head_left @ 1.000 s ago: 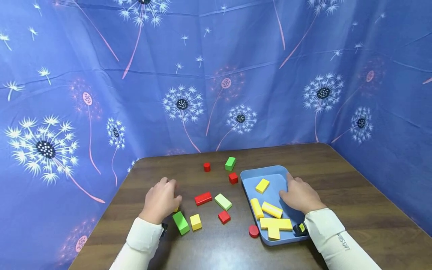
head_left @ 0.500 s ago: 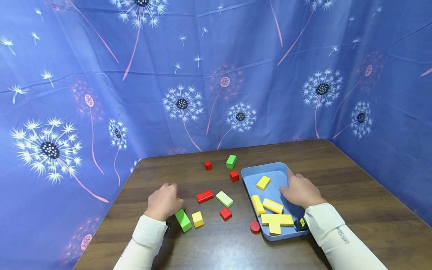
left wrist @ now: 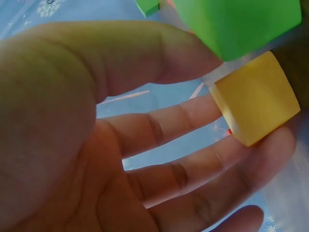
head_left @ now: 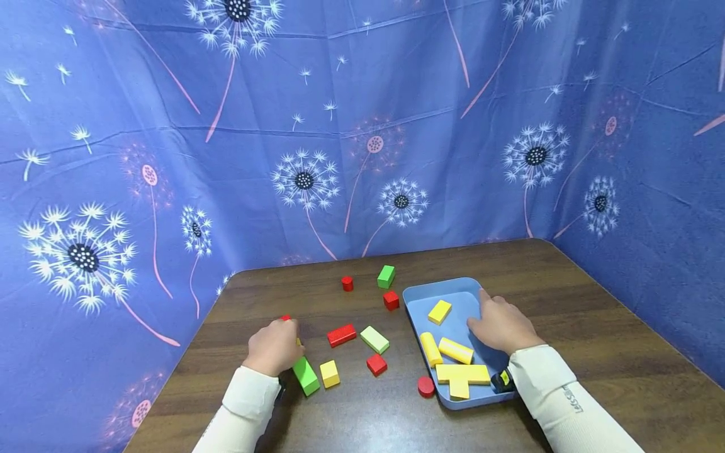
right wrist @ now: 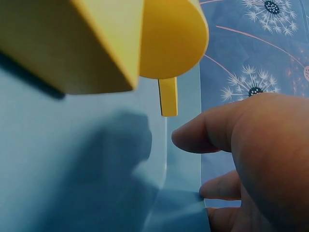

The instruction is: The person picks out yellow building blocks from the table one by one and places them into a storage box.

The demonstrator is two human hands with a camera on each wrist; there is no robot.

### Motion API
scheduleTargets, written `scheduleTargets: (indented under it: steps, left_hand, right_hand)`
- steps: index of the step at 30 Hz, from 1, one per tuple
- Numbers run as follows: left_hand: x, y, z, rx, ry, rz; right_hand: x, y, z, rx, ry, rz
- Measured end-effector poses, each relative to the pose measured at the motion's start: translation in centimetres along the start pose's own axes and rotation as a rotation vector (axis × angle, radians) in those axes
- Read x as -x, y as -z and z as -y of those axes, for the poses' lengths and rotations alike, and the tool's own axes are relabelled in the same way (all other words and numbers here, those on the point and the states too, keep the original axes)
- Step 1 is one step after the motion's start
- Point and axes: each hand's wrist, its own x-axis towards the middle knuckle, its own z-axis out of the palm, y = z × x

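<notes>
My left hand (head_left: 274, 347) is down at the table's left side, thumb and fingers around a yellow block (left wrist: 258, 99). In the left wrist view the fingers lie along its far side; the thumb tip reaches its near corner, beside a green block (left wrist: 241, 24). That green block (head_left: 306, 376) lies just in front of the hand in the head view. My right hand (head_left: 504, 324) grips the right wall of a blue tray (head_left: 416, 291), thumb inside and fingers outside. Inside the tray are yellow blocks, including a cylinder (head_left: 456, 351) and a rectangular block (head_left: 439, 312).
Right of the green block stands a yellow cube (head_left: 330, 374). Mid-table lie a red block (head_left: 342, 335), a pale green block (head_left: 375, 340) and a red cube (head_left: 376, 364). A red disc (head_left: 426, 387) sits by the tray. Behind are a red cylinder (head_left: 347, 284) and another green block (head_left: 386, 277).
My left hand has lowered and drawn slightly nearer around the yellow block, uncovering a red piece behind it. The right hand stays at the tray wall. The head view shifts slightly.
</notes>
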Motion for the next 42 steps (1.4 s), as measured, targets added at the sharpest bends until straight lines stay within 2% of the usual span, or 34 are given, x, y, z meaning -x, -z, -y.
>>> scheduleTargets:
  steps: [11, 16, 23, 34, 42]
  left_hand:
    - [-0.2, -0.4, 0.3, 0.006, -0.015, 0.016]
    - [-0.4, -0.8, 0.4, 0.016, -0.03, -0.006]
    - [-0.2, -0.5, 0.6, 0.026, -0.037, -0.022]
    - [-0.7, -0.7, -0.2, 0.1, -0.102, -0.161]
    - [-0.9, -0.9, -0.5, 0.132, -0.138, -0.226]
  right_hand:
    - [-0.2, -0.1, -0.2, 0.0, 0.01, 0.001]
    - [0.0, 0.0, 0.0, -0.003, 0.011, -0.003]
    - [0.1, -0.3, 0.4, -0.005, 0.026, -0.015]
    - [0.3, 0.0, 0.4, -0.01, -0.005, -0.004]
    - [0.2, 0.1, 0.6, -0.008, 0.001, -0.008]
